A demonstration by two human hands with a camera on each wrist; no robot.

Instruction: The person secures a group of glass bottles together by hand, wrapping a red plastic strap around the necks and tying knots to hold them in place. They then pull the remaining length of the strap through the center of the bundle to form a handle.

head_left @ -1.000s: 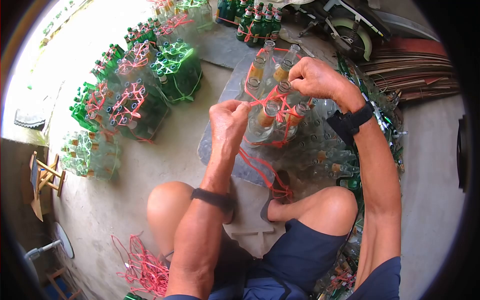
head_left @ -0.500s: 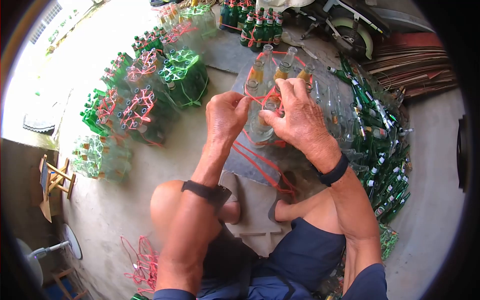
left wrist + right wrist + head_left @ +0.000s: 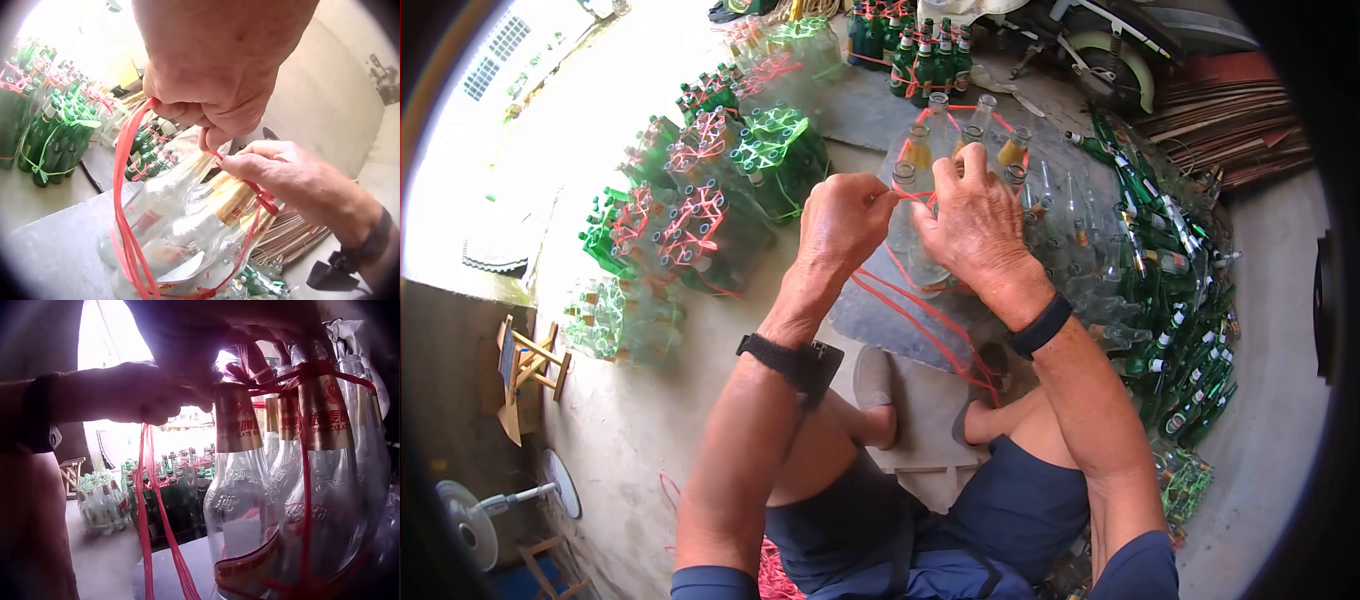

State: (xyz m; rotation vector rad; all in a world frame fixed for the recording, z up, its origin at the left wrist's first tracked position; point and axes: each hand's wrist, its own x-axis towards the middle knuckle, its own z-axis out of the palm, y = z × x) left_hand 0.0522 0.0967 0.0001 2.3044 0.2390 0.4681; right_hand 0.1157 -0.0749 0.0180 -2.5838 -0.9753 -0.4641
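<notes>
- Red string runs up from the grey slab, around a cluster of clear glass bottles and across their necks; a loose length trails down towards the person's feet.
- The bottles stand upright and touching on the slab, straight ahead of the seated person. They have gold neck labels, and string is already wrapped around the bodies.
- Left hand: fingers curled tight around a doubled loop of the string, held taut just above the bottle tops, on the left side of the cluster.
- Right hand: thumb and forefinger pinch the string over the necks; the other fingers rest on the bottle tops. The two hands almost touch.
- The slab lies on the concrete floor.
- Left of the slab: tied bundles of green bottles in red and green string, and beyond them a bundle of clear bottles.
- Right of the slab: a loose heap of green bottles lying on their sides.
- Far lower left: a wooden stool and a fan.
</notes>
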